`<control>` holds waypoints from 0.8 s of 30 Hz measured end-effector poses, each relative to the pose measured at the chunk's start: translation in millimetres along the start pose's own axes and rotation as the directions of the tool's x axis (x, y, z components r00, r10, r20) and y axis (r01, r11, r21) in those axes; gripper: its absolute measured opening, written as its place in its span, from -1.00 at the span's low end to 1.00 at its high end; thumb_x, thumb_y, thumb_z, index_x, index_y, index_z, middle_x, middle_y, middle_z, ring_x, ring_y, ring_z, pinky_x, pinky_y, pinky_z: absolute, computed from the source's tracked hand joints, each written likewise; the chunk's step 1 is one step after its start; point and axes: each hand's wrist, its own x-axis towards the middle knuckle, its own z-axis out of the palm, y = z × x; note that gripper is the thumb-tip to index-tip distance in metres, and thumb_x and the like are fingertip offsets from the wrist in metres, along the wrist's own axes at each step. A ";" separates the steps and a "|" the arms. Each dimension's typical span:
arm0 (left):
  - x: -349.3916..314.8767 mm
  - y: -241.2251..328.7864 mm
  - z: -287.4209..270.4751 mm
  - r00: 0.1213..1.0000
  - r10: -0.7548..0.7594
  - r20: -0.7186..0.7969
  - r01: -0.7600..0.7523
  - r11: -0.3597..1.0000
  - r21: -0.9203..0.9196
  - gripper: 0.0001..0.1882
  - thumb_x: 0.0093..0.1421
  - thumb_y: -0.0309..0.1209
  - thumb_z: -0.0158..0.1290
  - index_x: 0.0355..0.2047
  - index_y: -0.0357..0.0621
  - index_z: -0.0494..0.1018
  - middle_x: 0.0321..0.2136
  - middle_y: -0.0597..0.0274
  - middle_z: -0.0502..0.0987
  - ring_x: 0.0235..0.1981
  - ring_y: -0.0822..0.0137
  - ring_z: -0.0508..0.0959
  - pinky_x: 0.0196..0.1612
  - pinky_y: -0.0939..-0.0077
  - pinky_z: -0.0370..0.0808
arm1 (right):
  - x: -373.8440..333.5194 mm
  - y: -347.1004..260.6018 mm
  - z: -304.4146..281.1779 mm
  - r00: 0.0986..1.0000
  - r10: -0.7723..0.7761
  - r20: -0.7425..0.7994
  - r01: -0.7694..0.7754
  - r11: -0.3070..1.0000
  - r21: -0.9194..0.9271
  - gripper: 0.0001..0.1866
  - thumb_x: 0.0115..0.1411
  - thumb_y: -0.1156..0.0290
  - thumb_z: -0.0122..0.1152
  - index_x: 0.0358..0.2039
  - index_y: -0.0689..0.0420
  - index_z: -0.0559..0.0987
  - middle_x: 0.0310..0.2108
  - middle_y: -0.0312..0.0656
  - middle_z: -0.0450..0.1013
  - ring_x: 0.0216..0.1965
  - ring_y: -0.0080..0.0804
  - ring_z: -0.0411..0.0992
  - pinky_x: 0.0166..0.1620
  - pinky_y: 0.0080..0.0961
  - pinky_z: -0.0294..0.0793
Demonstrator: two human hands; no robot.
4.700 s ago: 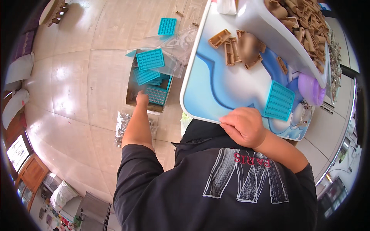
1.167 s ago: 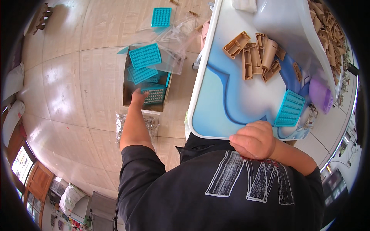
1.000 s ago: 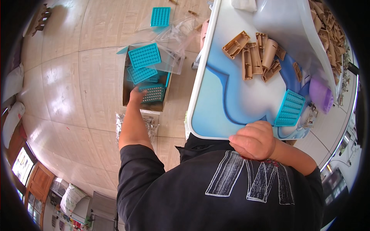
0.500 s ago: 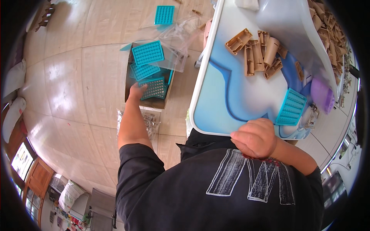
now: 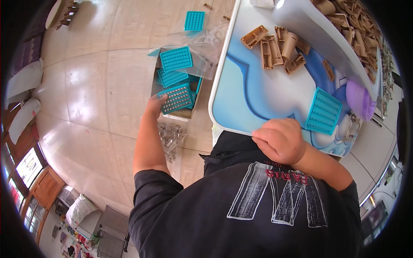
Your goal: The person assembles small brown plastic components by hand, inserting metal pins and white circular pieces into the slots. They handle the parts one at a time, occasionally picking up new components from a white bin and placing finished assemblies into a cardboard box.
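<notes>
My left hand (image 5: 157,104) grips the left edge of a teal tray (image 5: 175,99) filled with rows of small round silvery pieces. This tray is tilted over the near end of an open cardboard box (image 5: 188,113) on the floor. Two more teal trays, an upper one (image 5: 176,59) and a lower one (image 5: 172,77), lie stacked askew at the box's far end. My right hand (image 5: 280,139) is curled closed at the near rim of the blue-and-white table (image 5: 232,92); its inside is hidden. Just right of it, another teal tray (image 5: 323,111) lies on the table.
Several tan half-cylinder parts (image 5: 275,49) lie on the table, with a larger heap (image 5: 355,26) beyond the raised plastic sheet. A purple bowl (image 5: 360,99) stands at the right. A clear bag of parts (image 5: 171,139) and another teal tray (image 5: 194,20) are on the floor.
My left hand has raised and tilted the filled tray, so its rows of pieces show more fully. My right hand stays curled by the table rim. The whole view has shifted slightly.
</notes>
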 end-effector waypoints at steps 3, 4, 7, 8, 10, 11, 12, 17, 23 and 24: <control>-18.2 8.6 -7.8 0.996 0.031 0.084 -0.020 0.992 -0.123 -0.68 0.21 -0.40 -0.01 -0.07 -0.32 0.34 -0.20 0.10 0.51 -0.25 0.26 0.56 -0.16 0.32 0.53 | -3.0 1.6 1.4 0.999 -0.020 -0.036 0.020 1.000 0.005 -0.78 -0.18 0.49 0.34 -0.46 0.10 0.52 -0.56 -0.29 0.40 -0.63 -0.38 0.37 -0.61 -0.52 0.30; -26.3 14.2 -8.1 0.993 0.054 0.102 -0.039 0.989 -0.141 -0.67 0.22 -0.40 -0.03 -0.05 -0.33 0.32 -0.18 0.09 0.50 -0.22 0.25 0.55 -0.14 0.30 0.52 | -3.9 1.8 1.7 0.999 -0.021 -0.044 0.021 1.000 0.004 -0.79 -0.17 0.48 0.34 -0.46 0.09 0.52 -0.56 -0.29 0.40 -0.62 -0.38 0.38 -0.60 -0.51 0.31; -55.7 32.6 -8.1 0.983 0.114 0.141 -0.084 0.975 -0.206 -0.65 0.23 -0.41 -0.06 -0.03 -0.36 0.30 -0.15 0.05 0.48 -0.18 0.21 0.53 -0.09 0.26 0.50 | -6.5 1.7 1.8 0.998 -0.022 -0.066 0.022 1.000 0.000 -0.82 -0.14 0.46 0.32 -0.47 0.07 0.51 -0.55 -0.29 0.40 -0.61 -0.37 0.39 -0.58 -0.50 0.32; -66.9 39.8 -7.8 0.981 0.128 0.146 -0.092 0.968 -0.235 -0.66 0.22 -0.44 -0.06 -0.04 -0.37 0.30 -0.15 0.04 0.48 -0.18 0.19 0.53 -0.08 0.26 0.49 | -7.1 1.3 2.2 0.997 -0.020 -0.073 0.020 1.000 -0.002 -0.83 -0.13 0.46 0.31 -0.47 0.07 0.51 -0.55 -0.29 0.39 -0.60 -0.36 0.39 -0.57 -0.49 0.32; -91.9 54.7 -10.0 0.978 0.155 0.141 -0.117 0.962 -0.247 -0.67 0.22 -0.43 -0.05 -0.04 -0.37 0.31 -0.14 0.02 0.48 -0.16 0.18 0.53 -0.07 0.24 0.49 | -8.4 1.4 2.9 0.996 -0.018 -0.087 0.019 1.000 0.005 -0.85 -0.10 0.45 0.29 -0.48 0.06 0.50 -0.56 -0.30 0.38 -0.60 -0.35 0.39 -0.57 -0.48 0.33; -102.7 61.4 -13.2 0.974 0.168 0.151 -0.129 0.962 -0.242 -0.67 0.22 -0.43 -0.05 -0.04 -0.36 0.31 -0.14 0.03 0.48 -0.16 0.18 0.53 -0.07 0.24 0.49 | -8.9 1.5 3.1 0.996 -0.019 -0.087 0.020 1.000 0.012 -0.86 -0.09 0.44 0.27 -0.48 0.05 0.49 -0.56 -0.30 0.37 -0.60 -0.35 0.39 -0.57 -0.48 0.33; -113.2 68.8 -16.5 0.970 0.181 0.161 -0.140 0.962 -0.236 -0.67 0.22 -0.43 -0.05 -0.04 -0.35 0.32 -0.14 0.03 0.49 -0.16 0.18 0.53 -0.07 0.23 0.50 | -9.7 1.4 2.4 0.996 -0.020 -0.087 0.021 1.000 0.018 -0.87 -0.08 0.44 0.26 -0.48 0.05 0.49 -0.56 -0.29 0.36 -0.60 -0.34 0.39 -0.57 -0.47 0.33; -170.2 108.9 -2.9 0.954 0.239 0.182 -0.211 0.964 -0.161 -0.69 0.23 -0.42 -0.07 -0.05 -0.32 0.33 -0.16 0.05 0.50 -0.18 0.20 0.55 -0.09 0.21 0.51 | -15.5 1.0 3.2 0.990 -0.014 -0.138 0.024 0.997 0.072 -0.88 -0.05 0.48 0.24 -0.46 0.10 0.50 -0.55 -0.25 0.39 -0.58 -0.30 0.40 -0.55 -0.45 0.36; -227.2 145.1 36.8 0.916 0.254 0.309 -0.247 0.967 -0.063 -0.56 0.18 -0.36 0.03 0.01 -0.33 0.26 -0.13 0.06 0.48 -0.14 0.18 0.53 -0.06 0.19 0.50 | -21.3 -33.9 -4.4 0.964 0.215 -0.156 -0.108 0.854 0.508 -0.79 0.06 0.43 0.17 -0.28 0.22 0.49 -0.37 -0.06 0.47 -0.41 -0.13 0.47 -0.35 -0.36 0.44; -235.6 150.5 49.3 0.907 0.256 0.335 -0.252 0.966 -0.055 -0.62 0.19 -0.38 0.01 -0.03 -0.33 0.30 -0.15 0.05 0.50 -0.16 0.19 0.54 -0.08 0.19 0.50 | -23.4 -40.9 -6.3 0.952 0.295 -0.085 -0.180 0.762 0.622 -0.74 0.09 0.41 0.16 -0.21 0.26 0.48 -0.32 -0.01 0.48 -0.36 -0.10 0.48 -0.29 -0.35 0.46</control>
